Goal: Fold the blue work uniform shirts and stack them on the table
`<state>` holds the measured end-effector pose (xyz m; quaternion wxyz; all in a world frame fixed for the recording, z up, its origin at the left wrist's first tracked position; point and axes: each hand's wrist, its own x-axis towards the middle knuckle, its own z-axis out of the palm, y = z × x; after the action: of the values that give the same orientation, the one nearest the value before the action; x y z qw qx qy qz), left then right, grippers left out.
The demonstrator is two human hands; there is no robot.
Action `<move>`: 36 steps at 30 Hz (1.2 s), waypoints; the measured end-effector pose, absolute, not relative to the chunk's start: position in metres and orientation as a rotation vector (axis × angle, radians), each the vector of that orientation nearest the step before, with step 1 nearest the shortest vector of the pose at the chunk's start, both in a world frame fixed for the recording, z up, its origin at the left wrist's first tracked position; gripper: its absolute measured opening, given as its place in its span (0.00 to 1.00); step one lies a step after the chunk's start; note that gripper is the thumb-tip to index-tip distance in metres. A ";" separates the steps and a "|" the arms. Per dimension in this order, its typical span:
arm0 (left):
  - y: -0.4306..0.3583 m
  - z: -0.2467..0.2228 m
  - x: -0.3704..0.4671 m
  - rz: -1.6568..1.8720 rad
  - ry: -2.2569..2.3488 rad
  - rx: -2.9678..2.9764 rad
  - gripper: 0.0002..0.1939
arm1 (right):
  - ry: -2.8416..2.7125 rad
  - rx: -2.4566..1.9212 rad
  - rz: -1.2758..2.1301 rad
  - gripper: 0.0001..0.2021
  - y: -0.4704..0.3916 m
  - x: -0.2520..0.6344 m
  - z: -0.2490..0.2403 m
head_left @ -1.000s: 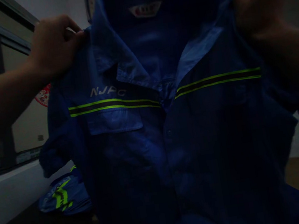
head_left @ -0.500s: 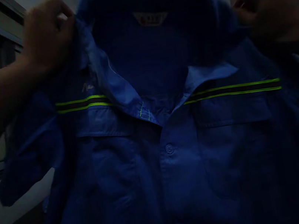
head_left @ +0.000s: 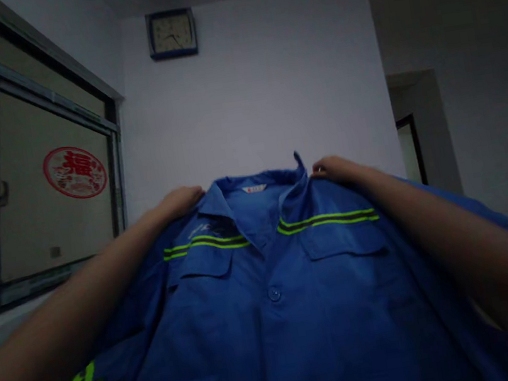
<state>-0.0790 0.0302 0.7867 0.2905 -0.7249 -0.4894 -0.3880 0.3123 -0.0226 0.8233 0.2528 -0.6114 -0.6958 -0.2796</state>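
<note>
A blue work jacket (head_left: 293, 324) hangs spread out before me, its front facing me. It has a collar, yellow-green and dark stripes across the chest, two flapped pockets and a buttoned front. My left hand (head_left: 183, 200) is closed on the shoulder at the left of the collar. At the other shoulder, my right hand (head_left: 334, 169) pinches the cloth beside the upturned collar tip. A white label (head_left: 254, 188) shows inside the neck. The sleeves hang down at both sides, partly behind my forearms, and the hem is out of view.
A square clock (head_left: 171, 34) hangs on the pale wall (head_left: 258, 88) ahead. On the left is a sliding window (head_left: 19, 187) with a round red sticker (head_left: 75, 172). A doorway (head_left: 422, 133) opens at the right.
Both hands have carried the jacket away from me and lower in view, with my arms now stretched out. The clock, wall and doorway have come into sight, and the picture is brighter.
</note>
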 end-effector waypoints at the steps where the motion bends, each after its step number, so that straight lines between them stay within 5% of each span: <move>1: 0.051 0.758 -0.068 -0.979 -1.379 -1.991 0.08 | -1.922 -1.723 -0.703 0.10 0.002 0.311 0.792; 5: 0.108 0.621 -0.032 -0.817 -1.573 -2.175 0.17 | -2.000 -1.912 -0.456 0.10 0.077 0.307 0.637; 9: 0.135 0.492 -0.017 -0.680 -1.738 -2.312 0.14 | -2.104 -1.974 -0.241 0.17 0.106 0.303 0.498; 15: 0.149 0.367 -0.022 -0.483 -1.983 -2.425 0.22 | -2.284 -1.916 0.005 0.25 0.100 0.306 0.382; 22: 0.139 0.332 -0.033 -0.440 -2.117 -2.451 0.28 | -2.304 -1.856 -0.027 0.25 0.077 0.317 0.348; 31: 0.184 0.373 -0.020 -0.752 -2.173 -2.340 0.22 | -1.862 -1.917 0.250 0.19 0.128 0.280 0.412; 36: 0.218 0.373 0.019 -0.860 -2.196 -2.335 0.19 | -1.498 -1.862 0.705 0.16 0.162 0.244 0.416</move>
<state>0.0194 0.2179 0.3734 -0.0887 -0.7008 -0.6591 -0.2580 0.2440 0.1622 0.4159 0.3195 -0.7081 -0.5698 0.2680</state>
